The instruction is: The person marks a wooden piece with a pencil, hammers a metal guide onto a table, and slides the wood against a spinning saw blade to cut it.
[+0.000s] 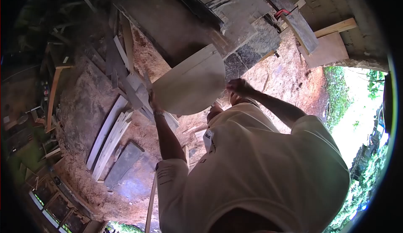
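Note:
A pale wooden panel (191,82) with a rounded near edge and a straighter far edge lies in front of my body, its far side against the dark workbench (157,19). At the panel's left edge, my left hand (155,103) grips the wood, with the fingers partly hidden. My right hand (238,87) is closed beside the panel's right edge. Whether it touches that edge, and what sits within its fingers, is too dark to tell.
Long boards (111,142) and a grey plank (124,164) lie on the sawdust-covered floor to the left. Wood strips lean near the bench's left side. At upper right, a red clamp (282,13) sits by a board (302,33). A plywood piece (325,50) lies beyond it.

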Available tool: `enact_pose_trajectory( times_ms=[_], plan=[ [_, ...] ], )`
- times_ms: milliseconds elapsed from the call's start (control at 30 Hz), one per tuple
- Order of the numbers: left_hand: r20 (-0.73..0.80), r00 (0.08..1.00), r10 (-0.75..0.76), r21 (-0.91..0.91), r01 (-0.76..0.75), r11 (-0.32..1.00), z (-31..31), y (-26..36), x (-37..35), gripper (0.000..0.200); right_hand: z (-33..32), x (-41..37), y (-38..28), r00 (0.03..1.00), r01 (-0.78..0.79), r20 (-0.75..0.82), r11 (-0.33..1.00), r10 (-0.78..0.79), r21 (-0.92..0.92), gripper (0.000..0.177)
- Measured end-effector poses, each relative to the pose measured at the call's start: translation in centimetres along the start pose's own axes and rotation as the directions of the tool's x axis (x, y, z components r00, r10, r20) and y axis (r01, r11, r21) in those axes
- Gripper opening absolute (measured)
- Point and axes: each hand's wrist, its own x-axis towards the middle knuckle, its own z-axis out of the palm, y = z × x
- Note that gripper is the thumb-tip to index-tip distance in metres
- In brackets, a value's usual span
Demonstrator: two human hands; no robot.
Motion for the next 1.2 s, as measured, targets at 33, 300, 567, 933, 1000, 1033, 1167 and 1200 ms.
enact_pose_trajectory(
  times_ms=[33, 300, 567, 933, 1000, 1033, 1167, 1200],
  plan=[
    [-0.025, 0.999, -0.034, 0.029, 0.035, 0.999, -1.0, -1.7, 1.3, 0.059, -1.8, 0.9, 0.3, 0.995, 0.093, -0.028, 0.994, -0.095, -0.054, 0.023],
    [0.198, 0.664, 0.722, 0.951, -0.307, 0.022, 7.7, 3.1, -1.2, 0.071, -24.9, 19.4, -7.0, 0.538, 0.480, -0.501, 0.735, -0.678, -0.479, 0.011],
    [0.345, 0.788, 0.511, 0.917, -0.399, -0.004, 44.8, -3.5, 0.5, 0.088, -36.9, 39.7, -15.9, 0.699, 0.234, -0.088, 0.343, -0.710, -0.910, 0.049],
    [-0.176, 0.624, 0.761, 0.782, -0.381, 0.493, 50.9, -13.2, 7.5, 0.049, -41.6, 40.2, -20.4, 0.382, 0.792, 0.613, -0.097, -0.692, -0.602, 0.033],
    [-0.086, 0.574, 0.814, 0.878, -0.343, 0.335, 50.3, -12.6, 7.6, 0.052, -42.2, 41.3, -22.8, 0.243, 0.808, 0.788, -0.332, -0.566, -0.487, 0.035],
    [-0.077, 0.582, 0.810, 0.889, -0.329, 0.320, 49.7, -12.8, 7.8, 0.053, -42.2, 41.1, -22.8, 0.227, 0.799, 0.813, -0.375, -0.537, -0.470, 0.036],
    [-0.191, 0.698, 0.691, 0.723, -0.376, 0.580, 50.5, -14.6, 7.1, 0.057, -40.9, 38.2, -22.3, 0.300, 0.695, 0.653, -0.310, -0.696, -0.649, 0.037],
    [-0.165, 0.673, 0.721, 0.729, -0.410, 0.549, 49.8, -15.6, 8.0, 0.057, -39.2, 36.0, -22.2, 0.270, 0.634, 0.413, -0.163, -0.870, -0.756, 0.040]
  ],
)
